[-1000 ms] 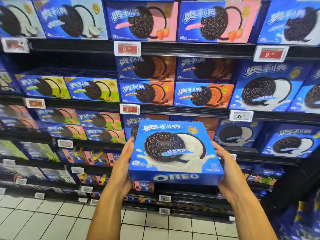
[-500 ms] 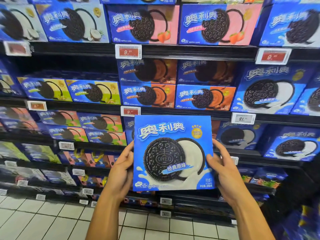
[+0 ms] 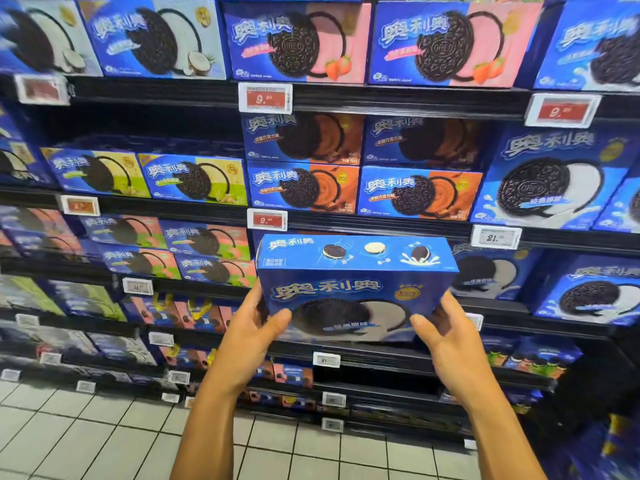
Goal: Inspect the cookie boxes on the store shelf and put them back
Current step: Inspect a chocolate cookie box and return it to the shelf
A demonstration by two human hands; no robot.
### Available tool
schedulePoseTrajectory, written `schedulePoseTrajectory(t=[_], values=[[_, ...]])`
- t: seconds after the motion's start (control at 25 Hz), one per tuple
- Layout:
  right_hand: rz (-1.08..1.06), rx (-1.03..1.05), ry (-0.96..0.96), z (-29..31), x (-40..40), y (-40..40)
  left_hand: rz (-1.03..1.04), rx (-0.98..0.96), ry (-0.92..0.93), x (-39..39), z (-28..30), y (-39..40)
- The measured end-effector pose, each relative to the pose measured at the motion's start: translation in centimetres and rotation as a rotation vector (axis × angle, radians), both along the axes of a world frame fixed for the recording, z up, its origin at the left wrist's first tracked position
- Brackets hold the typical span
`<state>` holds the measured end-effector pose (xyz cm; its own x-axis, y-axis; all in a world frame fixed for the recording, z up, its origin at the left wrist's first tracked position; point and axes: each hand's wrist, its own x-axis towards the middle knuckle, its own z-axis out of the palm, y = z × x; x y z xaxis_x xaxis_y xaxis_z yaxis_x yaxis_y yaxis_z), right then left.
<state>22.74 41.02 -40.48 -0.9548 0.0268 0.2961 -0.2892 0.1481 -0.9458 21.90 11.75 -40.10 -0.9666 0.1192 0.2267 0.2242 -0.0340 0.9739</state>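
Note:
A large blue cookie box (image 3: 353, 289) with a dark cookie and white cream on its front is held in front of the shelves at mid height. It is tipped so its top edge panel, showing three small cookies, faces me. My left hand (image 3: 252, 327) grips its lower left side, thumb across the front. My right hand (image 3: 446, 334) grips the lower right corner. Matching big blue boxes (image 3: 550, 181) stand on the shelf to the right.
Black shelves (image 3: 381, 226) carry rows of blue cookie boxes with pink, orange, green and white panels. Price tags (image 3: 266, 98) clip to the shelf edges. A dark gap (image 3: 363, 372) opens on the shelf below the held box. Pale floor tiles (image 3: 86, 438) lie at the bottom.
The box has tipped from front-facing upright so that its top edge panel shows. Both hands have slid down to its lower corners, and the box sits slightly higher against the shelves.

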Motion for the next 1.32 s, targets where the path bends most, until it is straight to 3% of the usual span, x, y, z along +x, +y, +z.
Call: schedulePoseTrajectory(t=[0.12,0.4,1.32], values=[[-0.090,0.064,0.028,0.5,-0.1,-0.2,0.123,-0.073,0.045,0.0,1.0,0.6],[-0.220,0.096,0.102,0.4,0.3,-0.9,0.272,-0.002,0.053,-0.2,0.7,1.0],[-0.213,-0.034,0.087,1.3,0.8,-2.0,0.282,0.052,0.086,0.1,0.8,0.7]])
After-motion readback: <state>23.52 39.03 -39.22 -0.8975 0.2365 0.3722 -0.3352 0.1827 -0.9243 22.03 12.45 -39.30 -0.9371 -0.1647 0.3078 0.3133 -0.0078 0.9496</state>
